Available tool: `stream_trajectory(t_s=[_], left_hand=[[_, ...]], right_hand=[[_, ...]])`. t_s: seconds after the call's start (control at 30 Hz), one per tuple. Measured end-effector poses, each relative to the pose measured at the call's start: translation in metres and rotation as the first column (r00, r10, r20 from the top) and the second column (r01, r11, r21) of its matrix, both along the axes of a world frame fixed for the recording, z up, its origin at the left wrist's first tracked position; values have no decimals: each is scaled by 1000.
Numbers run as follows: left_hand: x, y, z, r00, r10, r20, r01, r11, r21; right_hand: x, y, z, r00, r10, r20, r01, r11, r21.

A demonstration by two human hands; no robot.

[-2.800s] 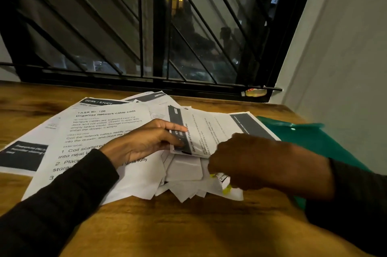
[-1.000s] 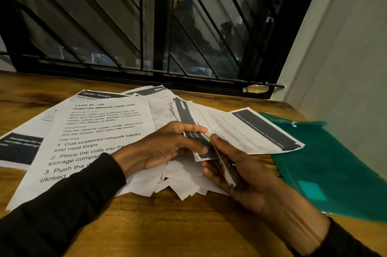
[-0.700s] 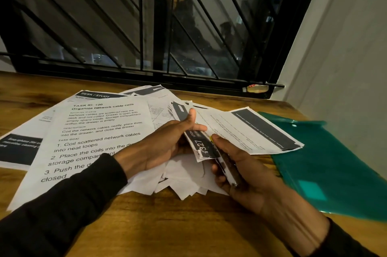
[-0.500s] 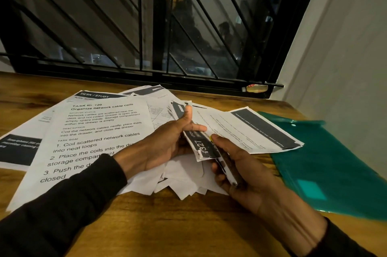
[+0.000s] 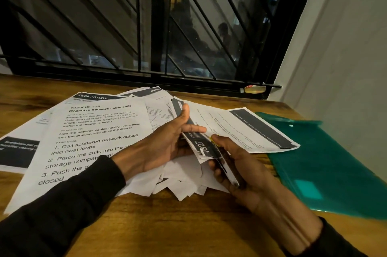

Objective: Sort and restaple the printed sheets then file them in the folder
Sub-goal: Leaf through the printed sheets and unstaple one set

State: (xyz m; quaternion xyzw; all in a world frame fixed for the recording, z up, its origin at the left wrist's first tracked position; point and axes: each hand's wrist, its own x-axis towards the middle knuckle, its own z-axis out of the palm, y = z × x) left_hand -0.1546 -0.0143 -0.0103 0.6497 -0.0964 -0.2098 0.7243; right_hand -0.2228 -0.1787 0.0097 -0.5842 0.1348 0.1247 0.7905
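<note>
Left hand [image 5: 165, 143] pinching sheaf corner [image 5: 201, 145], right hand [image 5: 236, 168] gripping stapler [image 5: 227, 170]; green folder [image 5: 326, 164] at three o'clock, desk edge.

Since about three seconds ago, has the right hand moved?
Yes. The right hand lay knuckles-up over the white corners of the loose sheets earlier; now it is turned palm-up, nearer the green folder, gripping a slim stapler at the stapled set.

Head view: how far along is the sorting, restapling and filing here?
Early. Nothing looks filed: the green folder lies on the desk with one sheet's edge over it. In hand: the left hand pinches a small set of sheets, the right hand holds a slim tool at its corner. Loose sheets remain spread out.
</note>
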Motion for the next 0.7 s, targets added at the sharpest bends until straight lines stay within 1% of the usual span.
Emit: stream_trajectory(t_s=[0.1,0.33,0.7], left_hand=[[0,1,-1,1000,-17,3,17,1000,4],[-1,0,-1,1000,-31,0,31,999,-14],[3,2,-5,999,-34,16,34,999,-19]], right_hand=[[2,-2,1,999,41,-15,-41,999,18],[2,-4,7,988,107,-115,-104,994,34],[4,-3,5,988,108,-110,-106,994,20]])
